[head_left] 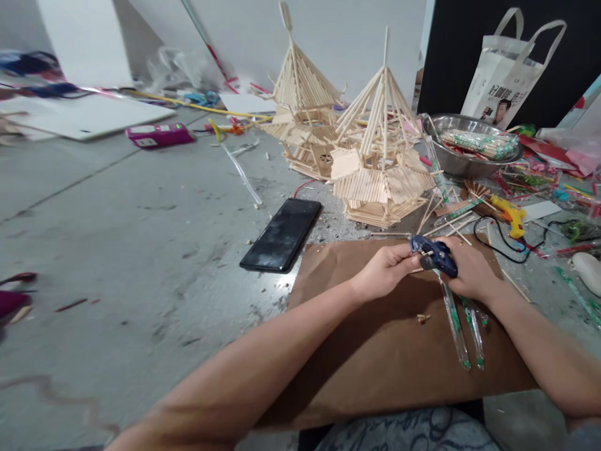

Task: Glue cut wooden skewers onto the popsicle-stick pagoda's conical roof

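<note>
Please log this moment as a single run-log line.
left hand: pinching thin stick | right hand: gripping blue cutter | under: brown cardboard | near: phone

the floor (117,207) was bare grey concrete, scuffed and dusted with small debris. a white wall (328,31) closed the far side, with a white panel (79,37) leaning against it at the left. a flat white board (89,116) lay on the floor near that panel. a black surface (451,56) stood at the far right. a brown cardboard sheet (375,351) covered the near floor. lighting was even and diffuse.
</note>
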`<move>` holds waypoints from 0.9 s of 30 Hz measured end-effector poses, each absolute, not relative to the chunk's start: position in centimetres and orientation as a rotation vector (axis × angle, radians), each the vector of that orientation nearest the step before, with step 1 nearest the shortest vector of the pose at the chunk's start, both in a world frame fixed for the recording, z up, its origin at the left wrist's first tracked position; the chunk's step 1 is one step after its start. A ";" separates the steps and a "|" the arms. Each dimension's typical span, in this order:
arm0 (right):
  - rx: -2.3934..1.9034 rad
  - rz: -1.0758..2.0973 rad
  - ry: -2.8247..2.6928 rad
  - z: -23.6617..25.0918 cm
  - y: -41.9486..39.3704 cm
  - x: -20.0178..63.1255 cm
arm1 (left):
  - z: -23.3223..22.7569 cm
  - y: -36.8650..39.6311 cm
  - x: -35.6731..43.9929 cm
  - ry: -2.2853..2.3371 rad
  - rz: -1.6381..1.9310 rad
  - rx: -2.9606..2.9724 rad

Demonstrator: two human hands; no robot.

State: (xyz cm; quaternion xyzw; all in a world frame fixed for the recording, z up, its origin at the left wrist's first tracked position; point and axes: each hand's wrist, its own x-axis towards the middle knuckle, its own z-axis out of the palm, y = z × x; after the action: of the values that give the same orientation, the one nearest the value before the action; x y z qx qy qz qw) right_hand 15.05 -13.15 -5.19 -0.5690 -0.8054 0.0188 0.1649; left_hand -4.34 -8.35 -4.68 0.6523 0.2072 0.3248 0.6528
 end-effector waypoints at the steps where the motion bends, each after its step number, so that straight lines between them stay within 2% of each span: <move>1: -1.603 0.054 -2.297 -5.2 -13.1 15.1 | -4.6 -8.4 -4.4 0.475 0.714 1.461; 14: -1.476 0.006 -2.418 -5.2 -13.0 15.6 | -6.2 -7.6 -5.0 0.378 0.274 1.027; 27: -1.641 0.007 -2.383 -5.5 -13.4 15.6 | -5.9 -7.6 -5.0 0.417 0.357 1.155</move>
State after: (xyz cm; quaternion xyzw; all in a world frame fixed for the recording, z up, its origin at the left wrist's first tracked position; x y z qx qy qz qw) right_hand 15.58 -13.38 -5.52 -0.5628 -0.8172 0.0023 0.1238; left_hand -5.03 -7.59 -5.87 0.5389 0.1947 0.1665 0.8024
